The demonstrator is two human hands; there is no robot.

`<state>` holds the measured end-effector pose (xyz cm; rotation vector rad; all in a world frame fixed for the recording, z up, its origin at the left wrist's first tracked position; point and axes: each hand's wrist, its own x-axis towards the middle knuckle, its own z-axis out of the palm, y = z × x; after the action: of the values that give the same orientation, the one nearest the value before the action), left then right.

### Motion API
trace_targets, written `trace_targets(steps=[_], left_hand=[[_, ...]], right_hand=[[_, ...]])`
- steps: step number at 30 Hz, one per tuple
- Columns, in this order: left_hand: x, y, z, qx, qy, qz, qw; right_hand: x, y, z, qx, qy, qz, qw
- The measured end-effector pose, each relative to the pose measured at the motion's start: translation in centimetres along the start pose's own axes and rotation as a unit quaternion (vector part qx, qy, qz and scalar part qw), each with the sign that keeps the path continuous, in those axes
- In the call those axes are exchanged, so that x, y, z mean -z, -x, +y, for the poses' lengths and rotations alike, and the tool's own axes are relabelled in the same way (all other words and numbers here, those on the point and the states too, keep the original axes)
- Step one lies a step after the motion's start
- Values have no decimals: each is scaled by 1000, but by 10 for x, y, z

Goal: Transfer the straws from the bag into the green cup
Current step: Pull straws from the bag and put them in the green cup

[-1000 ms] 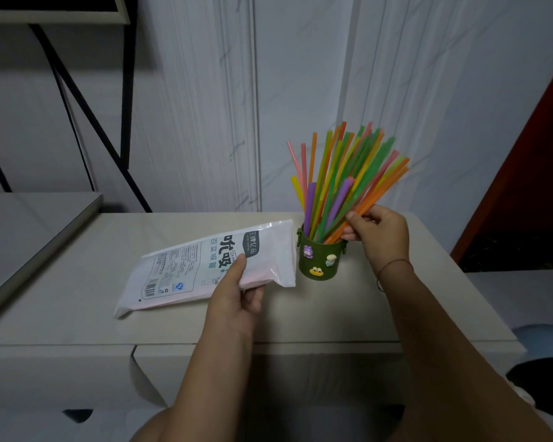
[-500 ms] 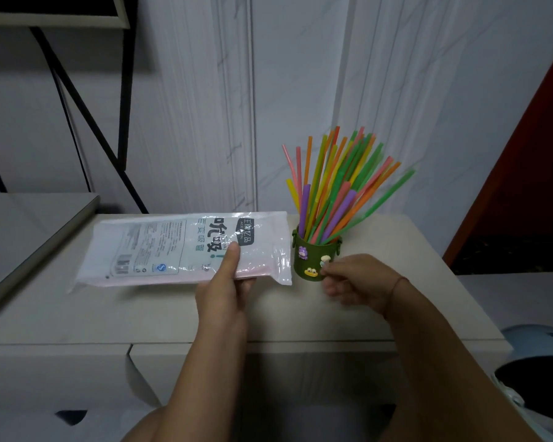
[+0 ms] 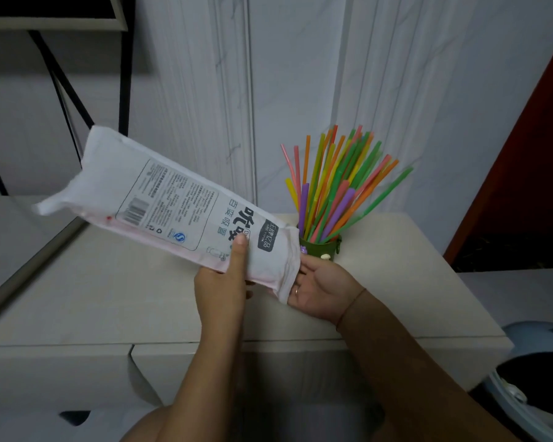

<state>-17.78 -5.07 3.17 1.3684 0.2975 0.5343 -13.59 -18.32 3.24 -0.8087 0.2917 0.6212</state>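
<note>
Gripping the bag [image 3: 173, 199] in my left hand [image 3: 221, 291], raised, tilted toward upper left. Right hand [image 3: 323, 291] at its lower end, fingers hidden, can't tell grip. Straws [image 3: 332, 186] stand in green cup [image 3: 320, 250], centre-right.

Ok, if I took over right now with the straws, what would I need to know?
Left hand: grips the bag, thumb on its printed front. The bag is held off the table, tilted, with its lower end by the green cup.
Right hand: palm up at that lower end, fingertips hidden by the bag.
Done: many coloured straws stand in the cup.
Left: pink shows through the bag, so some straws may remain inside. Take them out and put them in the cup.
</note>
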Motion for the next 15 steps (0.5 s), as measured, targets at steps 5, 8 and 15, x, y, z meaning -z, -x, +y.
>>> trace_targets(steps=[5,8,15], left_hand=[[3,-3,-4,37,-18,5,999],[5,-4,-7,53,-8,16,998],[4,-6,-9,66,59,42,995]], right_hand=[[0,0,-1,3,-16,5,1000],[-1,0,-1,15,-2,-2,1000],[-2,4,-1,23,75,55,995]])
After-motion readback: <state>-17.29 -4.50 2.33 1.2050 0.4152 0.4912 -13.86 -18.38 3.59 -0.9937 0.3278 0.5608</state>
